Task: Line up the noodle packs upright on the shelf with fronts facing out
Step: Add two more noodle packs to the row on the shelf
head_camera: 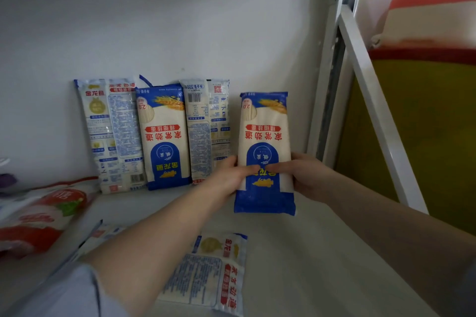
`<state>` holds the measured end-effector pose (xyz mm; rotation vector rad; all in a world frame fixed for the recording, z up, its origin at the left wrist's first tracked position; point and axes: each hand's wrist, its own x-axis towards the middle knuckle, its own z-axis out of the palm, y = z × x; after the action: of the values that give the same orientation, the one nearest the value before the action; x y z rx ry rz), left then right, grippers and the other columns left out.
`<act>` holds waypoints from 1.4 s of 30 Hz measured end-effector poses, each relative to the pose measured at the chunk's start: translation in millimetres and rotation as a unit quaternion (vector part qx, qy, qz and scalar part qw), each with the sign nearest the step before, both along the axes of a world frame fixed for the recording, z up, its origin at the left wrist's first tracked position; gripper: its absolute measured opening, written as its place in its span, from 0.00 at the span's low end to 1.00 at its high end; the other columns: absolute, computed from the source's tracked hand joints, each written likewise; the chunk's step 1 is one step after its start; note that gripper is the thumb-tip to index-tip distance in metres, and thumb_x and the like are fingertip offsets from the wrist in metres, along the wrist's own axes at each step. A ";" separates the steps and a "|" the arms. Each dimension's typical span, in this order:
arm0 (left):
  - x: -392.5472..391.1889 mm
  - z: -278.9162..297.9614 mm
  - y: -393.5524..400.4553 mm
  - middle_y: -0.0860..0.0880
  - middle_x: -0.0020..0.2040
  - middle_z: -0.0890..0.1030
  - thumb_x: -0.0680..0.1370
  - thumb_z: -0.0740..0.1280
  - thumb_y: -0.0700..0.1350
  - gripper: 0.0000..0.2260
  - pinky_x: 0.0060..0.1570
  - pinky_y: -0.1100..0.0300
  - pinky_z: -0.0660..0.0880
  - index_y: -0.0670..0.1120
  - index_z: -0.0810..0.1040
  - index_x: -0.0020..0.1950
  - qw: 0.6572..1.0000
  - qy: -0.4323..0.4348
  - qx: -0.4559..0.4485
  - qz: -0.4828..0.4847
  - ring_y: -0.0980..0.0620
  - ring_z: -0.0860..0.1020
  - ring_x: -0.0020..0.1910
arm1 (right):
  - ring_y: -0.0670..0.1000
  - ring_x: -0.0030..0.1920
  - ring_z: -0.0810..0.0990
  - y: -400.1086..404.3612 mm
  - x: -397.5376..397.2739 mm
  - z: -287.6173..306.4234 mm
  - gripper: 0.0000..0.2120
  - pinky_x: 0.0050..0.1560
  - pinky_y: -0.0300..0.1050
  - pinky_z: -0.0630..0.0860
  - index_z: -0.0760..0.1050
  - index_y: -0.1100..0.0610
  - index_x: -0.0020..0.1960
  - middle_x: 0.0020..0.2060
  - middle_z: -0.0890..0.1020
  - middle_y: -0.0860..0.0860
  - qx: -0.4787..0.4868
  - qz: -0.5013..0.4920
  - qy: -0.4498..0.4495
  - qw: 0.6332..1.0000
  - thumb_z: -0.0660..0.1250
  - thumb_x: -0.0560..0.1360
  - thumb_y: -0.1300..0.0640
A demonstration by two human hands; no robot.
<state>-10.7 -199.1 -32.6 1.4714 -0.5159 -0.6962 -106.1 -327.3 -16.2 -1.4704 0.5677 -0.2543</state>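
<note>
Nearest me, a noodle pack [206,273] lies flat on the shelf [322,252], back up. My left hand [231,177] and right hand [306,175] clamp their fingers [247,169] on the blue-fronted pack [265,152], long axis vertical, front out, print inverted. Next, I judge: stand it beside the row of three packs [157,134] leaning against the wall.

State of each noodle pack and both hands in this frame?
Held pack: upright, front out, print upside down.
Left hand: grips held pack.
Right hand: grips held pack.
Far-left pack: leaning on wall, back out.
Second pack: leaning, front out, upside down.
Third pack: leaning, back out.
Near pack: lying flat, back up.
</note>
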 end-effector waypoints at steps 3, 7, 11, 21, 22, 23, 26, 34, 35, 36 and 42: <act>6.4 -6.0 2.8 0.44 0.57 0.81 0.74 0.69 0.37 0.20 0.53 0.49 0.79 0.43 0.72 0.64 0.999 -0.050 -0.002 0.010 0.46 0.81 0.53 | 0.54 0.49 0.82 -1.7 4.5 -4.3 0.19 0.49 0.56 0.80 0.74 0.53 0.57 0.50 0.83 0.52 -0.045 0.012 -0.019 0.999 0.73 0.69 0.64; 12.2 -16.6 4.9 0.46 0.56 0.81 0.73 0.70 0.36 0.19 0.56 0.47 0.77 0.46 0.73 0.62 0.997 -0.067 -0.021 0.012 0.48 0.81 0.54 | 0.50 0.44 0.82 -4.9 8.0 -8.2 0.15 0.42 0.50 0.80 0.75 0.51 0.50 0.45 0.82 0.48 -0.074 0.033 -0.034 0.996 0.72 0.69 0.65; 16.3 -23.7 7.3 0.48 0.54 0.82 0.72 0.71 0.35 0.17 0.52 0.51 0.79 0.48 0.74 0.58 0.997 -0.072 -0.032 0.015 0.50 0.81 0.52 | 0.49 0.46 0.82 -5.8 10.5 -14.5 0.18 0.42 0.48 0.81 0.74 0.53 0.55 0.46 0.82 0.48 -0.080 0.045 -0.031 0.995 0.72 0.69 0.66; 13.2 -35.1 10.3 0.48 0.54 0.82 0.72 0.72 0.36 0.16 0.52 0.51 0.79 0.52 0.75 0.54 0.998 -0.060 -0.018 0.018 0.50 0.81 0.52 | 0.52 0.51 0.81 -10.1 7.2 -31.6 0.21 0.51 0.53 0.80 0.75 0.52 0.58 0.51 0.82 0.49 -0.112 0.067 -0.008 0.991 0.73 0.68 0.67; 12.6 -35.8 11.8 0.48 0.54 0.82 0.71 0.72 0.36 0.16 0.52 0.51 0.79 0.52 0.75 0.54 0.998 -0.062 -0.010 0.010 0.50 0.81 0.52 | 0.51 0.52 0.81 -10.4 5.0 -35.2 0.22 0.50 0.52 0.81 0.75 0.52 0.58 0.51 0.82 0.49 -0.132 0.080 0.005 0.988 0.73 0.68 0.66; 12.3 -36.8 13.6 0.47 0.55 0.82 0.71 0.72 0.35 0.18 0.53 0.52 0.78 0.51 0.75 0.56 0.997 -0.072 0.006 0.000 0.49 0.81 0.53 | 0.50 0.52 0.80 -10.1 2.6 -39.4 0.21 0.48 0.48 0.81 0.75 0.51 0.57 0.51 0.82 0.48 -0.155 0.093 0.020 0.983 0.74 0.68 0.66; 12.5 -39.2 19.3 0.45 0.59 0.80 0.71 0.72 0.33 0.26 0.57 0.52 0.76 0.48 0.70 0.66 0.990 -0.113 0.074 -0.041 0.48 0.79 0.57 | 0.45 0.47 0.80 -8.7 -2.6 -48.5 0.18 0.38 0.36 0.79 0.76 0.47 0.51 0.46 0.81 0.44 -0.172 0.101 0.027 0.980 0.74 0.68 0.65; 19.7 -41.1 5.1 0.48 0.57 0.80 0.73 0.71 0.36 0.22 0.50 0.60 0.77 0.48 0.71 0.65 0.979 -0.188 0.078 0.005 0.52 0.78 0.55 | 0.47 0.47 0.80 -23.5 18.7 -45.2 0.17 0.42 0.41 0.80 0.74 0.50 0.53 0.46 0.81 0.45 -0.204 0.074 0.026 0.976 0.74 0.69 0.63; 22.6 -43.1 0.0 0.48 0.58 0.79 0.73 0.71 0.37 0.22 0.51 0.58 0.78 0.48 0.71 0.65 0.977 -0.198 0.078 0.019 0.51 0.78 0.56 | 0.46 0.45 0.80 -26.3 23.1 -44.5 0.17 0.40 0.40 0.79 0.74 0.51 0.53 0.45 0.80 0.45 -0.207 0.067 0.025 0.976 0.74 0.69 0.63; 25.7 -44.9 -5.6 0.47 0.58 0.80 0.73 0.71 0.37 0.22 0.52 0.57 0.78 0.48 0.71 0.65 0.975 -0.206 0.076 0.033 0.51 0.78 0.56 | 0.46 0.45 0.79 -29.4 27.9 -43.9 0.17 0.39 0.40 0.79 0.74 0.51 0.54 0.44 0.80 0.45 -0.208 0.059 0.024 0.976 0.74 0.68 0.63; 45.6 -56.8 -36.4 0.48 0.53 0.82 0.72 0.72 0.39 0.15 0.51 0.50 0.80 0.46 0.75 0.58 0.960 -0.241 0.066 0.129 0.52 0.81 0.51 | 0.45 0.43 0.79 -45.9 54.7 -46.1 0.20 0.38 0.38 0.77 0.75 0.55 0.58 0.50 0.81 0.50 -0.190 0.033 -0.001 0.981 0.74 0.68 0.66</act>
<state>35.0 -235.5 -89.5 1.8057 -0.6403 -0.1599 -51.4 -373.3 -62.3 -1.8545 0.4841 -0.3258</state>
